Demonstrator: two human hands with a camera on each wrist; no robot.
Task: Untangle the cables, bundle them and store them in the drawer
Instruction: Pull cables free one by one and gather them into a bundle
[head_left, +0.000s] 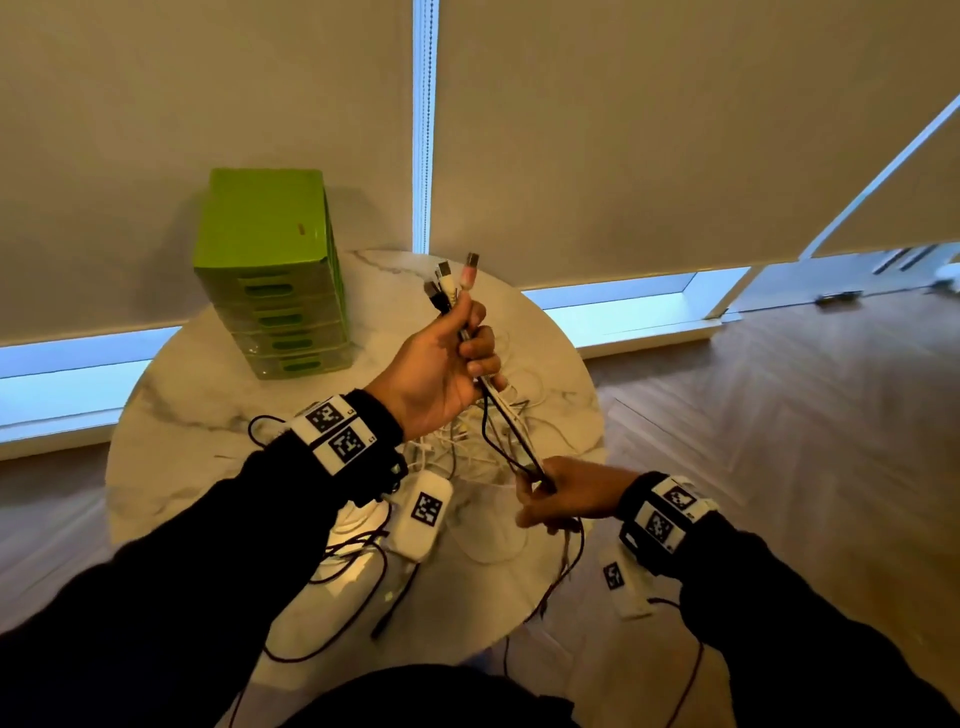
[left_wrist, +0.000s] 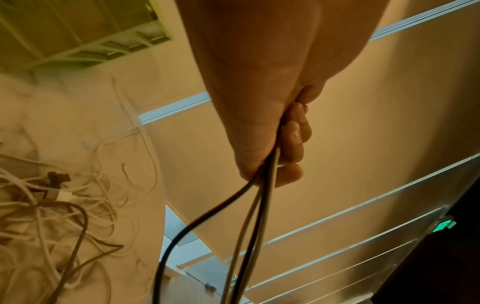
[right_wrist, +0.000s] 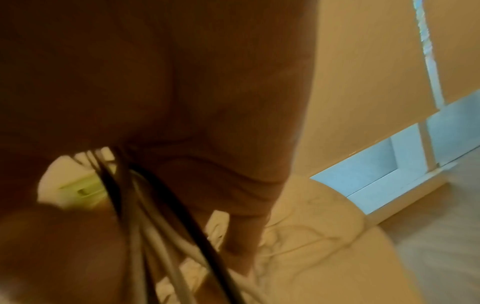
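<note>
My left hand (head_left: 441, 374) grips the cables (head_left: 506, 421) w/ plugs sticking up. Right hand (head_left: 566, 493) pinches them lower, above the tangle (head_left: 467, 452).

A green drawer tower (head_left: 272, 280) is standing near the round table's (head_left: 171, 415) far-left edge, blocking reach there. Loose cables (head_left: 467, 447) are sprawling over the middle and the near edge. Bare marble is lying open along the left edge and along the far-right edge behind the raised cable ends (head_left: 452, 280).
</note>
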